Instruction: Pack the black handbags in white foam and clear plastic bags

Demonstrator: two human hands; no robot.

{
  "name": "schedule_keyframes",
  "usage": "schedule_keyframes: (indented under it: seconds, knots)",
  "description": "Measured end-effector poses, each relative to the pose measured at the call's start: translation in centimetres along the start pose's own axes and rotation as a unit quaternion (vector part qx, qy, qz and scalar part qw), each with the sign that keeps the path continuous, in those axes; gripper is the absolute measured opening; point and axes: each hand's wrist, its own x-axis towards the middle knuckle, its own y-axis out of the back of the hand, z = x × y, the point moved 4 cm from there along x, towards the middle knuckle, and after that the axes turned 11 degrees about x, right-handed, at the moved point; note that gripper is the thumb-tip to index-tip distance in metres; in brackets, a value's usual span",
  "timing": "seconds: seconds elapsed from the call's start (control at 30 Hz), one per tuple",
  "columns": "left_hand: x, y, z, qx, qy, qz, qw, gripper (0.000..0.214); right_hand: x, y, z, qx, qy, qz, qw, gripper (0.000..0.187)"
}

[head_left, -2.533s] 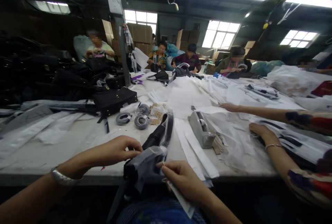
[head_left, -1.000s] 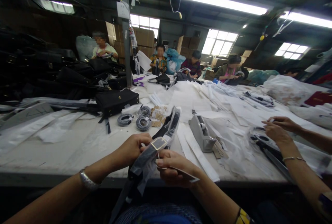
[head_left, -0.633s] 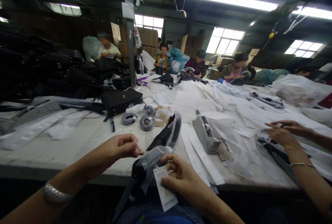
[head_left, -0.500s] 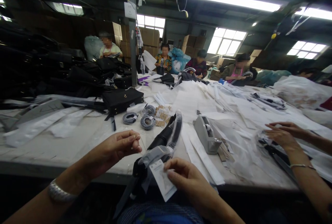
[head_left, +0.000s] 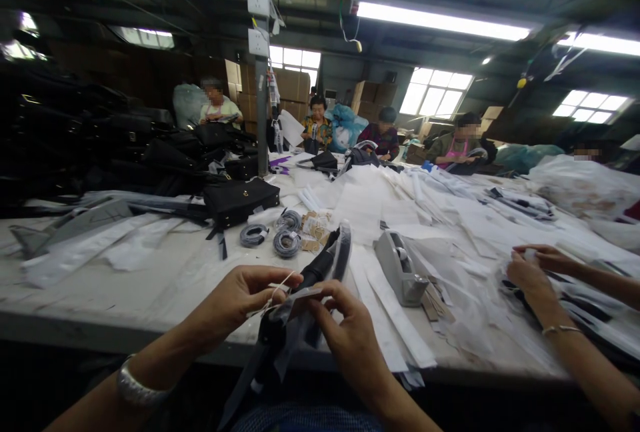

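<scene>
My left hand (head_left: pixel 233 302) pinches a thin pale string (head_left: pixel 274 299) between thumb and fingers. Close on its right, my right hand (head_left: pixel 350 329) grips a whitish hang tag (head_left: pixel 301 297), which is tilted so mostly its edge shows. Both hands are over a black bag (head_left: pixel 270 333) at the table's front edge, partly hidden behind them. A strap or handle in clear plastic wrap (head_left: pixel 343 253) rises from the bag. I cannot make out whether the string is joined to the tag.
Beyond my hands lie coiled grey cords (head_left: pixel 254 235), brown tags (head_left: pixel 315 229) and a black bag (head_left: pixel 243 202). A grey tape dispenser (head_left: pixel 403 269) stands right of them beside white strips (head_left: pixel 395 312). At right, a co-worker's hands (head_left: pixel 535 269) handle wrapped pieces. More people sit across the table.
My left hand has moved right, close to the tag, and the string now shows in its fingers. My right hand has raised the tag and turned it from hanging face-on to nearly edge-on.
</scene>
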Motion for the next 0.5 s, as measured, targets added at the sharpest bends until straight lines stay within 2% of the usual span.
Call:
schedule_keyframes:
  seconds: [0.07,0.13,0.2,0.27,0.37,0.43,0.5]
  knots:
    - [-0.1,-0.3,1.0,0.04,-0.024,-0.004,0.999,0.039,0.5,-0.5,-0.7,-0.031,0.0,-0.02,0.999,0.009]
    - [-0.4,-0.7,2.2,0.12,-0.076,0.008,0.99,0.032,0.9,-1.0,-1.2,-0.046,0.01,-0.029,0.998,0.006]
    - [-0.8,-1.2,3.6,0.228,-0.15,0.044,0.961,0.029,1.2,-1.3,-1.2,-0.025,0.013,-0.032,0.999,0.005]
    - [-1.6,-1.7,4.6,0.32,-0.213,0.07,0.921,0.032,1.4,-1.4,-0.9,0.033,0.002,-0.036,0.999,0.014]
    - [-2.9,-1.8,5.4,0.397,-0.263,0.096,0.874,0.044,1.4,-1.0,-0.3,0.096,-0.002,-0.061,0.994,0.02]
    - [-3.7,-1.2,5.8,0.43,-0.272,0.141,0.85,0.047,1.2,-0.4,0.1,0.06,0.051,-0.079,0.994,0.017]
    - [-4.5,-0.5,6.3,0.447,-0.267,0.188,0.833,0.047,1.1,-0.1,0.7,-0.029,0.127,-0.113,0.985,0.029]
